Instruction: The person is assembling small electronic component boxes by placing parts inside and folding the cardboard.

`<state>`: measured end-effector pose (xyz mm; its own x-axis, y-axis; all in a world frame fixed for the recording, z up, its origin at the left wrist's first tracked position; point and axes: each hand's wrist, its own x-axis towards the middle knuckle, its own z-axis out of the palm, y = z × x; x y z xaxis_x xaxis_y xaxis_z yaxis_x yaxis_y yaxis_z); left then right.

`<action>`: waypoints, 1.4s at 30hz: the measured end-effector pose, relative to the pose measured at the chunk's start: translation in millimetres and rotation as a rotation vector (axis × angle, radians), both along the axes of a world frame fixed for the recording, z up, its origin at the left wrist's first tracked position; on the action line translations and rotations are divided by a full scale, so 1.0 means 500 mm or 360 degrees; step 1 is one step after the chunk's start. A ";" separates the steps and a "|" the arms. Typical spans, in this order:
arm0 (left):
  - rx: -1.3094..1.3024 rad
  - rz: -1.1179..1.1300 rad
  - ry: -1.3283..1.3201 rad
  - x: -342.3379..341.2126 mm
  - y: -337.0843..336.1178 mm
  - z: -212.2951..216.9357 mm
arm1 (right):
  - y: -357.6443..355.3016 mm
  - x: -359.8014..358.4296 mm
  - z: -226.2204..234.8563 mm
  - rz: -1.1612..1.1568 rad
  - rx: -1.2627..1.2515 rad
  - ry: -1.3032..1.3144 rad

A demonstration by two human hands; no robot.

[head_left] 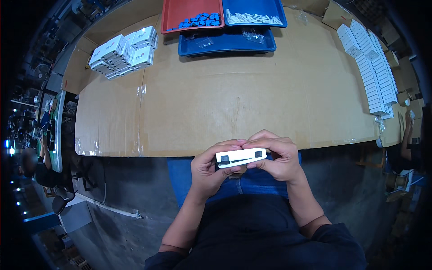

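Observation:
Both of my hands grip a small white plastic housing just off the table's near edge, above my lap. Dark square openings show near each end of the side turned up to me, and a slanting gap runs along its lower edge. My left hand pinches its left end, fingers over the far side and thumb underneath. Around the right end my right hand is closed in the same way, with its thumb at the lower edge. The underside is hidden.
Cardboard covers the table. Stacked white boxes stand at the far left, and rows of white units at the far right. A red tray holds blue parts; a blue tray holds white sticks. Another blue tray sits nearer.

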<state>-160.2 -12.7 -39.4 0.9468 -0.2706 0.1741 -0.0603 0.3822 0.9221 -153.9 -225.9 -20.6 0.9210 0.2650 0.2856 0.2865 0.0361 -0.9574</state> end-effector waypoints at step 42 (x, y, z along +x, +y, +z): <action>0.0074 -0.0023 0.0364 -0.010 0.022 0.005 | -0.004 -0.014 -0.019 -0.0005 0.0048 0.0252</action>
<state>-165.0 -1.5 -36.7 0.9561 -0.2873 -0.0575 0.1575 0.3383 0.9278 -160.7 -228.0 -30.0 0.9558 0.2558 0.1446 0.1323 0.0647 -0.9891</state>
